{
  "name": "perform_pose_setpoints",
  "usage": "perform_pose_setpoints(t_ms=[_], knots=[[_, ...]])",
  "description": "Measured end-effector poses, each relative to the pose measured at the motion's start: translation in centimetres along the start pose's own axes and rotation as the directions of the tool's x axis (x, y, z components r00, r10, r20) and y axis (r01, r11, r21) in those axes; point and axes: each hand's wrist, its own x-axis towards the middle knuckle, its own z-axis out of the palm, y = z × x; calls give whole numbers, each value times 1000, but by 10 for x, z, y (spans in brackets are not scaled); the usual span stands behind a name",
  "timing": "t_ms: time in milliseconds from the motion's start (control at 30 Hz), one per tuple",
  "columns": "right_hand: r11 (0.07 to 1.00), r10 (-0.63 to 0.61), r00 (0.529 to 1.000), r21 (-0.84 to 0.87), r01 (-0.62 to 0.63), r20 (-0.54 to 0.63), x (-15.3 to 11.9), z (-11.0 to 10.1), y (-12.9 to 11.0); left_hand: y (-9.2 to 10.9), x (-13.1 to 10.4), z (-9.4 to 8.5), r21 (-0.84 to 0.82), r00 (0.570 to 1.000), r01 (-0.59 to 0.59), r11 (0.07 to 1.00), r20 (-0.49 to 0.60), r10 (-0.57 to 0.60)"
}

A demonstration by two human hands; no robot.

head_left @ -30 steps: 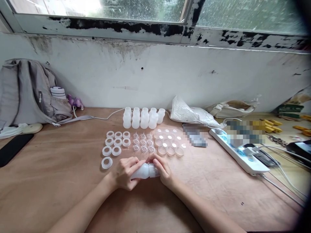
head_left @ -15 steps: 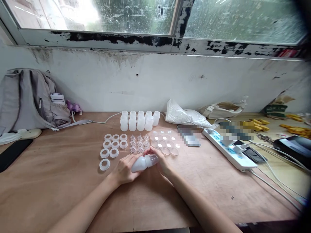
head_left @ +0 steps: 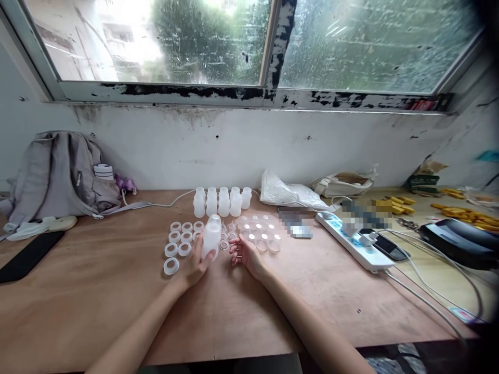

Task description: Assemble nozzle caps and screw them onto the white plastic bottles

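Note:
My left hand [head_left: 197, 262] is wrapped round a white translucent baby bottle [head_left: 211, 239], capped at the top and held nearly upright over the table. To its right my right hand [head_left: 246, 254] is apart from the bottle, fingers loosely curled and spread with nothing in them. Left of the bottle lie several white ring collars [head_left: 171, 266] in rows. Behind the hands are small clear nipples [head_left: 224, 244], partly hidden by the bottle. Clear round caps [head_left: 262, 244] sit in rows beyond my right hand. Several white open bottles [head_left: 223, 202] stand in rows at the back.
A grey backpack [head_left: 62, 171] and a black phone [head_left: 29, 257] are at the left. White plastic bags [head_left: 288, 192] lie by the wall. A power strip [head_left: 354, 243] with cables [head_left: 429, 306] runs along the right, near a black device [head_left: 460, 243] and yellow parts [head_left: 463, 214].
The bottle has gone from lying tilted between both hands to nearly upright in my left hand. My right hand has let go of its capped end. The view has tipped up slightly.

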Motion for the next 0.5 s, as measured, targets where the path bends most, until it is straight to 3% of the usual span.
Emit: perform_pose_setpoints(t_ms=[133, 267, 367, 500], knots=[[1000, -15, 999, -16, 14, -50, 0, 0, 1, -22, 33, -25, 10, 972, 170, 985, -165, -166], [999, -24, 998, -35, 22, -60, 2, 0, 1, -52, 78, -55, 111, 944, 250, 962, -250, -216], [999, -35, 996, -38, 32, -84, 3, -1, 4, -71, 105, -70, 205, 928, 322, 924, -261, -266], [998, -36, 995, -46, 32, -91, 5, -6, 8, -92, 123, -73, 287, 918, 385, 877, -223, -330]])
